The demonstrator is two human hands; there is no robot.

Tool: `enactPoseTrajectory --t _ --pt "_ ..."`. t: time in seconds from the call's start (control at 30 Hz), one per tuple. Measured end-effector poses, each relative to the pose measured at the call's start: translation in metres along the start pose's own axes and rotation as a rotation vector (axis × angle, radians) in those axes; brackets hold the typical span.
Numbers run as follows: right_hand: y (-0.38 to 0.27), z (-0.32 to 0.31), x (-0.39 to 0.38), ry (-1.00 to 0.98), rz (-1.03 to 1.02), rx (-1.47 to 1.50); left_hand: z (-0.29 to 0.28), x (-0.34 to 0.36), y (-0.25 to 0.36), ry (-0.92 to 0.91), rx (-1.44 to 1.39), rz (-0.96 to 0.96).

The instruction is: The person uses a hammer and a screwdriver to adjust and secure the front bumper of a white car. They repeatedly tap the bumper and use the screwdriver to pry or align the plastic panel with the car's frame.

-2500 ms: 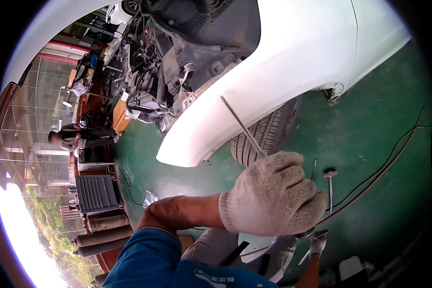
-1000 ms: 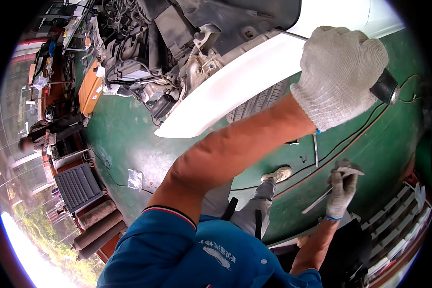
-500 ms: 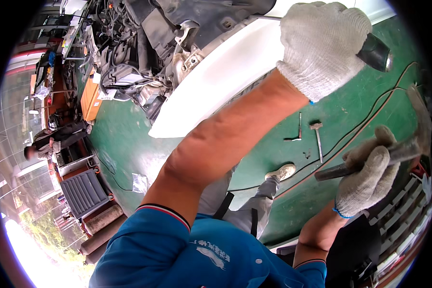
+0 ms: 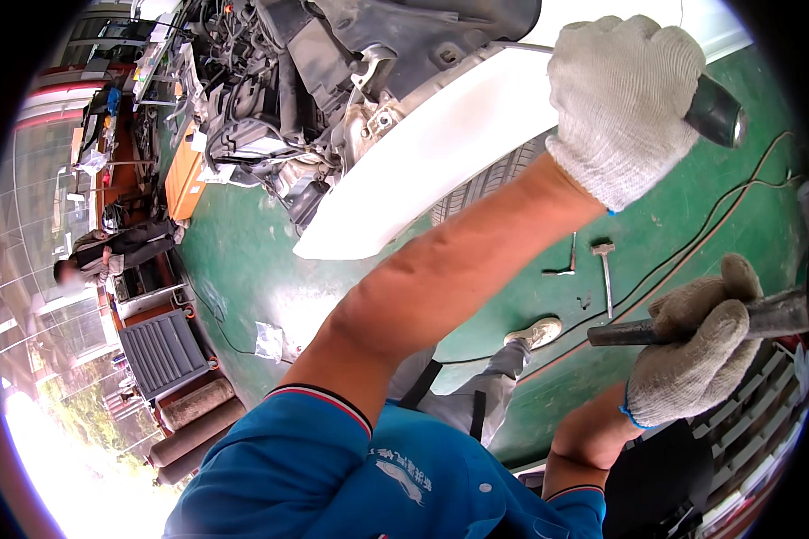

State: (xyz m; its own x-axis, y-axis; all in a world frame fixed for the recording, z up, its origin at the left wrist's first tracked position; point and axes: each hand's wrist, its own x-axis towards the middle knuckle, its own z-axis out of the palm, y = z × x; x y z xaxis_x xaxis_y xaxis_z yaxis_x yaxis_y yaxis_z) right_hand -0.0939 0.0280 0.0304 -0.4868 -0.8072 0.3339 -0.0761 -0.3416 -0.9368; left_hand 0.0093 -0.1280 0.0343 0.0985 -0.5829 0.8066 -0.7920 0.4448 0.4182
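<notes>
My left hand (image 4: 625, 108), in a whitish knit glove, is closed round the black handle of a screwdriver (image 4: 715, 111). A metal cap tips the handle, and the thin shank runs left to the upper edge of a white fender (image 4: 449, 144); its tip is hard to make out. My right hand (image 4: 697, 350), also gloved, grips a hammer (image 4: 620, 333) by its dark handle at the lower right. The hammer lies nearly level, its head end fading into the picture's dark rim, apart from the screwdriver.
Exposed engine parts (image 4: 252, 117) lie beyond the fender, with a tire (image 4: 490, 184) below it. Another hammer (image 4: 605, 269) and a ratchet-like tool (image 4: 568, 260) rest on the green floor beside a hose (image 4: 692, 229). A person (image 4: 108, 256) and a grey tool cart (image 4: 164, 357) are at left.
The hammer has swung from a blurred, tilted position to nearly level, its head end lower. My left hand stays on the screwdriver; the whole view has shifted slightly.
</notes>
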Motion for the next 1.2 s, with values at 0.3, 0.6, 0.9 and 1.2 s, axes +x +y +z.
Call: enactPoseTrajectory --t 0.3,0.6,0.9,1.2 --pt "-0.011 0.011 0.001 -0.092 0.187 -0.189 0.005 -0.004 -0.003 0.033 0.022 0.018" --pt "-0.027 -0.008 0.015 0.185 0.098 -0.244 0.003 -0.006 -0.002 0.014 -0.016 0.061" --pt "-0.008 0.019 -0.010 0.040 0.363 -0.235 0.004 -0.009 -0.009 0.048 -0.080 0.077" --pt "0.014 -0.016 -0.008 0.050 0.195 0.031 -0.001 -0.013 -0.009 -0.054 0.009 0.135"
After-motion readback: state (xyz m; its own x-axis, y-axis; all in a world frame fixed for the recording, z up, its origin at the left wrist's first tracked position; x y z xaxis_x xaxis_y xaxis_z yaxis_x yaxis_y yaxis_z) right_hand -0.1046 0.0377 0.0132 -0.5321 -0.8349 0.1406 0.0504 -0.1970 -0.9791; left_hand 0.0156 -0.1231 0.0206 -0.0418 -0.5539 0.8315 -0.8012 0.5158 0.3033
